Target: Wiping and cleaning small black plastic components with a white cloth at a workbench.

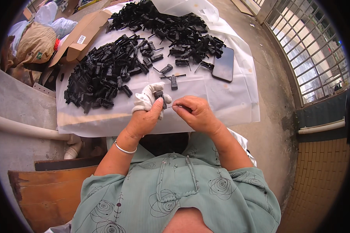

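Observation:
Over the near edge of the table, my left hand [146, 105], its fingers in a white glove and the thumb bare, grips a small black plastic part [160, 95]. Close on its right, my bare right hand [198, 112] pinches a thin dark tool [181, 107], whose fine tip points at that part. Whether the tip touches the part I cannot tell; most of the tool is hidden by my fingers. Just beyond my hands lies a loose black part with thin side arms [174, 82], and another black part [166, 69] rests a little farther off.
A white sheet [237, 103] covers the table. One heap of black parts [101, 73] lies left, another heap [163, 25] at the back. A phone [224, 69] lies to the right. An open cardboard box [83, 37] and bags [37, 42] stand left; a barred window [311, 46] is at right.

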Tool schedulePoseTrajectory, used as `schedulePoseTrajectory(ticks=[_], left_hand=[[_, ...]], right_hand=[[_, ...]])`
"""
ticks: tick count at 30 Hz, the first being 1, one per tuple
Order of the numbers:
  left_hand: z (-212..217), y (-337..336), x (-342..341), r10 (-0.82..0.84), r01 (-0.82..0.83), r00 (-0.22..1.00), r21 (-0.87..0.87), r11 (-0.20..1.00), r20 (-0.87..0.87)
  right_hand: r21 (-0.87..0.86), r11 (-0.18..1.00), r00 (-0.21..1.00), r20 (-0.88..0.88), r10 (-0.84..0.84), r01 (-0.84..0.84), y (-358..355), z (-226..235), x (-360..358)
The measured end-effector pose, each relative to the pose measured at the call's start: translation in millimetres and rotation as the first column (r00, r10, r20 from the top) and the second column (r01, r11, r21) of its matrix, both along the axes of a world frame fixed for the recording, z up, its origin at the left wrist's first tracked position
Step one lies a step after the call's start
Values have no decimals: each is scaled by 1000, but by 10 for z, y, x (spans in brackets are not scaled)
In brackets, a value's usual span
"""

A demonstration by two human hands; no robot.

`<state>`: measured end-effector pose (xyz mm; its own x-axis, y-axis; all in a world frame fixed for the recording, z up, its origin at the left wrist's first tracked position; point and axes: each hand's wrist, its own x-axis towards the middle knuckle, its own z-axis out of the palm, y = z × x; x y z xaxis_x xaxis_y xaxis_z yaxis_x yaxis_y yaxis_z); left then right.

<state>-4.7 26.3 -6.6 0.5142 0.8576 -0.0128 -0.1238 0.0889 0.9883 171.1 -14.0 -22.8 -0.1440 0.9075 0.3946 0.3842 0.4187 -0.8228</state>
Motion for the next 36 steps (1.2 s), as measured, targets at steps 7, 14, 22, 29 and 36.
schedulePoseTrajectory(ticks=[7, 14, 22, 29, 36], left_hand=[[42, 2, -11, -15, 16, 999, 27, 999, -48], [118, 13, -78, -169, 174, 964, 11, 985, -204], [192, -35, -20, -243, 264, 953, 101, 959, -183], [42, -26, -56, -163, 185, 973, 132, 974, -167], [34, -66, -13, -53, 95, 977, 201, 975, -205]], right_hand=[[95, 994, 991, 128, 37, -50, 11, -8, 60], [-81, 996, 999, -34, 27, -30, -24, 118, 11], [-296, 944, 942, -334, 39, -145, -15, 88, -60], [-218, 972, 989, -138, 52, -81, -48, 160, -77], [-175, 977, 993, -16, 121, -121, -39, 168, -84]])
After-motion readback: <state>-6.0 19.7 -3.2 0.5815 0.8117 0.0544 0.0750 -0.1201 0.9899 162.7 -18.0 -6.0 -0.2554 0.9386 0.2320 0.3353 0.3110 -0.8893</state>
